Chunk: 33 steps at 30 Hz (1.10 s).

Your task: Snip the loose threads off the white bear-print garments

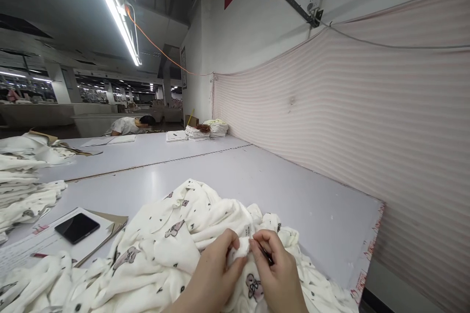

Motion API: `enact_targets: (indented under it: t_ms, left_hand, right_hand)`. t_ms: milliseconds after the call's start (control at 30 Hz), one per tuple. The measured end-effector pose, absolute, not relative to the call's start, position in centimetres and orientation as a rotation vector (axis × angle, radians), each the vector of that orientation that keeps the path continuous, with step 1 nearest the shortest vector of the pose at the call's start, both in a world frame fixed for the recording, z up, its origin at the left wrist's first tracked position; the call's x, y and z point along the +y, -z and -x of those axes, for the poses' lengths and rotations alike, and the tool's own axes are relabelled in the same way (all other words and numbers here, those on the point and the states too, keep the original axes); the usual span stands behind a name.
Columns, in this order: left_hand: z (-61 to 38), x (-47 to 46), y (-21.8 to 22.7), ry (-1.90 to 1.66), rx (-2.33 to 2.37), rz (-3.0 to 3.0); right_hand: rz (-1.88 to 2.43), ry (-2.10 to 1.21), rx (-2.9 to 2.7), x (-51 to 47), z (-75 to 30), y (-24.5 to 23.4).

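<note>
The left hand point(213, 271) has its thumb and index finger closed on a small fold of the white printed cloth point(157, 254), pinching it between their tips; how its other fingers sit is hidden. Just to the right of these fingers, the right hand point(281, 269) has its thumb and index fingertips drawn together at the edge of the same fold, with a slim dark tool point(266, 255) tucked in its grip, mostly covered by the fingers, so its kind cannot be told. The two sets of fingertips are near each other, with the fold between them.

Just beyond the fingertips, a small white label point(247, 230) with dark print stands out from the cloth. The cloth lies heaped under both hands and spreads well to the left of the fingers and a little to the right; a grey-purple animal figure point(253, 286) shows right below the fingertips.

Farther left of the fingers, a black phone point(77, 228) lies on papers point(33, 249), and past it is a pile of similar fabric point(25, 200). Beyond the fingers stretches the pale table point(293, 186), with folded white stacks point(198, 133) well away at its far end. Far off to the left, a person point(127, 126) leans low; to the right hangs a striped pink-and-white sheet point(330, 107).
</note>
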<state>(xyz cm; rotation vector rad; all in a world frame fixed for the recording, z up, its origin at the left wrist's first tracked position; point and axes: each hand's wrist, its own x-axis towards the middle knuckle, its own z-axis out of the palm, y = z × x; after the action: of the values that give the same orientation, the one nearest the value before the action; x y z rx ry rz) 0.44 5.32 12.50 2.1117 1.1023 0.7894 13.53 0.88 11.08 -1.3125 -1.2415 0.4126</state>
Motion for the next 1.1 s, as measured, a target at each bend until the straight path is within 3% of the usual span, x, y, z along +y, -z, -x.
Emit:
enact_targets:
  t_ms: [200,567,867,933,1100]
  left_hand:
    - [0.6,6.2,-11.6,-0.887,1.153,-2.081]
    - [0.7,5.8,-11.0,-0.895,1.132,-2.174]
    - [2.2,5.4,-13.5,-0.828,0.900,-2.240]
    - [4.9,7.5,-14.7,-0.916,1.031,-2.273]
    - [14.8,14.5,-14.5,-1.088,1.949,-1.905]
  right_hand:
    - [1.356,-0.568,-1.456,-0.5,-15.5,-12.0]
    - [1.605,-0.132,-1.688,-0.2,-14.8,-10.4]
    - [1.411,-0.502,-1.342,2.8,-14.6,-10.7]
    - [1.358,-0.641,-1.372,3.3,-14.8,-10.0]
    - [1.462,-0.685,-1.520,0.9,-17.6,-8.9]
